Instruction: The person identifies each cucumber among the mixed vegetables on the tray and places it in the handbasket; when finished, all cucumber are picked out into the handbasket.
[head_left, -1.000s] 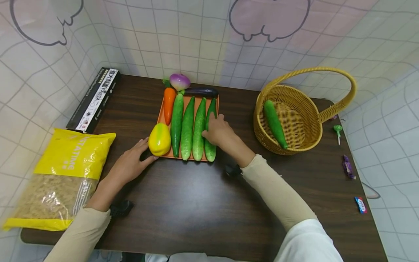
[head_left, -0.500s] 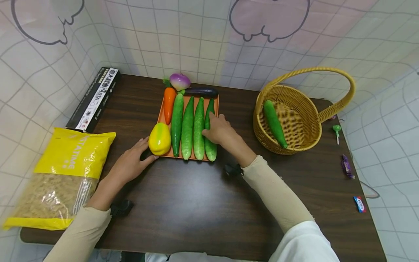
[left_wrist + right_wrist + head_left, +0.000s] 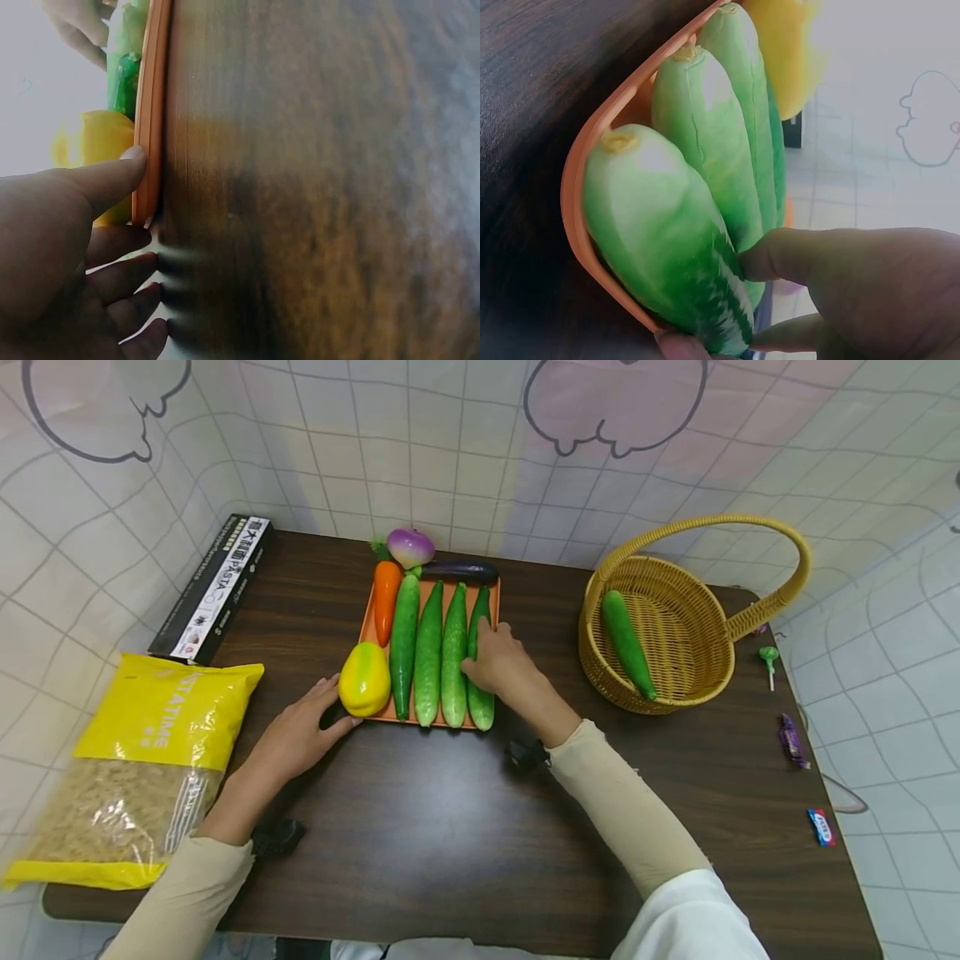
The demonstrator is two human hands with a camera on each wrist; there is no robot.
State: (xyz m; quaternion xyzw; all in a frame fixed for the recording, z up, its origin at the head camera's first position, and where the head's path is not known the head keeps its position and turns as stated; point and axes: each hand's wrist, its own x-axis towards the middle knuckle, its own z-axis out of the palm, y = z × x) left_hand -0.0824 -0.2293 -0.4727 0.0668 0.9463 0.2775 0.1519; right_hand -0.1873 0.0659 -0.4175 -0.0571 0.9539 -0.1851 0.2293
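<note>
In the head view an orange tray (image 3: 369,625) bears several green cucumbers side by side, an orange carrot (image 3: 386,597), a dark eggplant (image 3: 465,572) and a yellow ridged fruit or vegetable (image 3: 365,680). My right hand (image 3: 504,665) holds the rightmost cucumber (image 3: 645,217), thumb on one side and fingers on the other; this cucumber lies within the tray. At the tray's front left corner rests my left hand (image 3: 303,731). Its thumb (image 3: 112,180) touches the rim while the other fingers lie loosely beside the corner, low by the tabletop.
A wicker basket (image 3: 693,652) with a tall handle stands right, one cucumber (image 3: 628,645) inside. A purple-and-white turnip (image 3: 410,548) sits at the tray's back. Left are a yellow pasta bag (image 3: 142,760) and a black box (image 3: 213,589). Small sweets, including a lollipop (image 3: 768,655), lie along the right edge.
</note>
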